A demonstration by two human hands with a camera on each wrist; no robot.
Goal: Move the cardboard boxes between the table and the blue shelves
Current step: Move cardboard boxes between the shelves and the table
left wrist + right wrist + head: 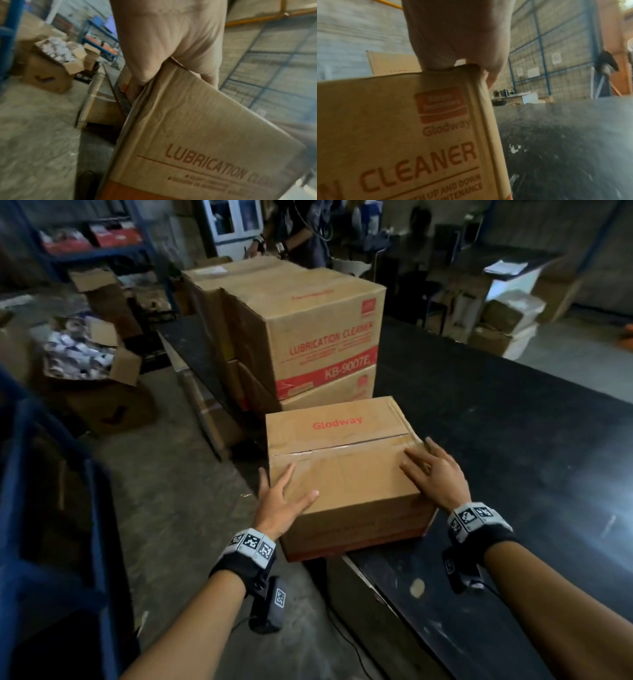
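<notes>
A taped cardboard box [342, 467] printed "Glodway" sits on the near left corner of the black table [513, 440], slightly over its edge. My left hand [284, 501] rests on the box's near left top corner, fingers spread, one reaching past the left edge. My right hand [438, 474] lies flat with spread fingers on the top's right edge. The left wrist view shows my left hand [168, 40] over the box [197, 128] corner. In the right wrist view my right hand [457, 33] presses on the box [402, 135] top edge.
Stacked "Lubrication Cleaner" boxes [308, 337] stand just behind the box on the table. A blue shelf frame [96, 525] is close on my left. An open carton [89, 361] of white items lies on the floor. Another person [298, 234] stands beyond the stack.
</notes>
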